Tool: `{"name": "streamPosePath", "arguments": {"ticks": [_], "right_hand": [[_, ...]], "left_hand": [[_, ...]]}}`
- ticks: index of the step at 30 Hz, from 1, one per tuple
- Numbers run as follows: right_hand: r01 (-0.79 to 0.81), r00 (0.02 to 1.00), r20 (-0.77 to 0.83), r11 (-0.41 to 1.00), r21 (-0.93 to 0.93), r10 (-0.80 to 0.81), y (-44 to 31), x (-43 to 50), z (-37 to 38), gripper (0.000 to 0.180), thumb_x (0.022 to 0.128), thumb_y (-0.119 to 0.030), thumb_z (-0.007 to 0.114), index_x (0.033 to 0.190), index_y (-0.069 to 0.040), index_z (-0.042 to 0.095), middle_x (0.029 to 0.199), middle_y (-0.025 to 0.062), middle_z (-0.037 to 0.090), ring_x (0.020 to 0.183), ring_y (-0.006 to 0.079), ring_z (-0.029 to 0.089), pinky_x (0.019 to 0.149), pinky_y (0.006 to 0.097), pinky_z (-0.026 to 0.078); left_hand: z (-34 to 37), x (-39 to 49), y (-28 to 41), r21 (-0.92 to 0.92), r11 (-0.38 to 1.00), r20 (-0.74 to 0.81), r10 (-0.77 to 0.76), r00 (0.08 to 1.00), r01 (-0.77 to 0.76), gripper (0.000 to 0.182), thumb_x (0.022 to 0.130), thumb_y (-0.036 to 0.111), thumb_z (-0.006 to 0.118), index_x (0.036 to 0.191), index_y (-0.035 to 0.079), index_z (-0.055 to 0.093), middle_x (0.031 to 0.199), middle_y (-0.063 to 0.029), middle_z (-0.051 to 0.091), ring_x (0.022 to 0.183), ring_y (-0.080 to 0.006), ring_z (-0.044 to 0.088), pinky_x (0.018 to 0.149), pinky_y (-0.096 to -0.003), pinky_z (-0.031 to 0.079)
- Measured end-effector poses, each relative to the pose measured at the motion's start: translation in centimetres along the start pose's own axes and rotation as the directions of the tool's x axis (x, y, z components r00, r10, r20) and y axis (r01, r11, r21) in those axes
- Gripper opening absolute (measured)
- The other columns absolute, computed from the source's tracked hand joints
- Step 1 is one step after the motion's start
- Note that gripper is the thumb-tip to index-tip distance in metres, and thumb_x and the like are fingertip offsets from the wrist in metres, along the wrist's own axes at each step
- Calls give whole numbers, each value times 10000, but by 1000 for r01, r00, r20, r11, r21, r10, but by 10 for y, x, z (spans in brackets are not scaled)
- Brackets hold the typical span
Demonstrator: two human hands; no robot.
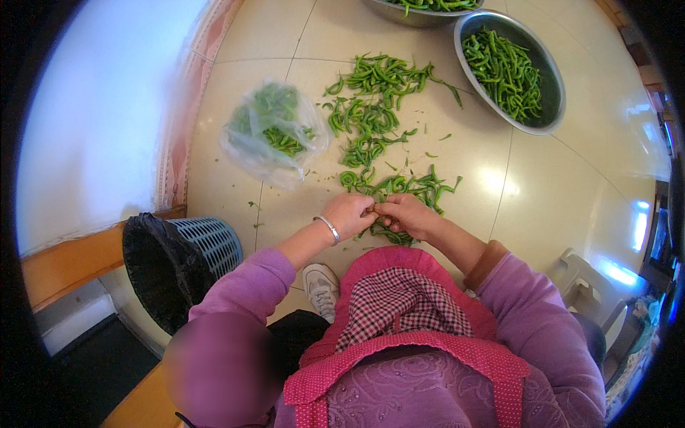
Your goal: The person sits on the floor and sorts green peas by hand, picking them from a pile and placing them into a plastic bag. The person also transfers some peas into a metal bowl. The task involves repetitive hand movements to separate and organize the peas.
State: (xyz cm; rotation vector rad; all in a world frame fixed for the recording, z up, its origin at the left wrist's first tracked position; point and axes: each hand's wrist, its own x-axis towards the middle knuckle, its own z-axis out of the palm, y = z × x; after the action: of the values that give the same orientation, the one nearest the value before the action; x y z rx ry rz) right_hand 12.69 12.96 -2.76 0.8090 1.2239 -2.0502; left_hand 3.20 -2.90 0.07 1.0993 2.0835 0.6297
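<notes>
My left hand (349, 215), with a silver bangle at the wrist, meets my right hand (411, 215) fingertip to fingertip, low over the floor. A green chili pepper (381, 197) seems pinched between them; the fingers cover most of it. Just beyond and beneath the hands lies a loose pile of green chili peppers (425, 187). Farther off, more curled green chili peppers (369, 117) spread in a rough column over the tiles. To their left sits a clear plastic bag (262, 166) with green peppers inside.
A steel basin (554, 80) of green peppers stands at the upper right, beside another steel basin (417, 20) cut off by the top edge. On the left is a blue perforated waste bin (214, 243) with a black liner. A pale plastic stool (586, 289) is at the right.
</notes>
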Motion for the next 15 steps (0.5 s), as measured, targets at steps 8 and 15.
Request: {"name": "streamPosePath", "arguments": {"ticks": [8, 15], "right_hand": [[-8, 982, 177, 914, 405, -70, -19, -17, -15, 173, 881, -220, 574, 820, -58, 569, 684, 9, 563, 563, 82, 517, 459, 185, 410], [290, 947, -244, 882, 371, -209, -76, -10, -66, 254, 879, -258, 541, 997, -45, 611, 860, 65, 635, 730, 123, 590, 580, 237, 484]], "left_hand": [[6, -5, -21, -247, 964, -91, -128, 988, 103, 128, 811, 159, 538, 785, 34, 528, 709, -100, 520, 670, -235, 531, 592, -377, 450], [-5, -13, -33, -875, 26, 447, -338, 828, 483, 185, 865, 249, 481, 742, 111, 465, 686, 11, 431, 592, -135, 442, 539, -306, 442]]}}
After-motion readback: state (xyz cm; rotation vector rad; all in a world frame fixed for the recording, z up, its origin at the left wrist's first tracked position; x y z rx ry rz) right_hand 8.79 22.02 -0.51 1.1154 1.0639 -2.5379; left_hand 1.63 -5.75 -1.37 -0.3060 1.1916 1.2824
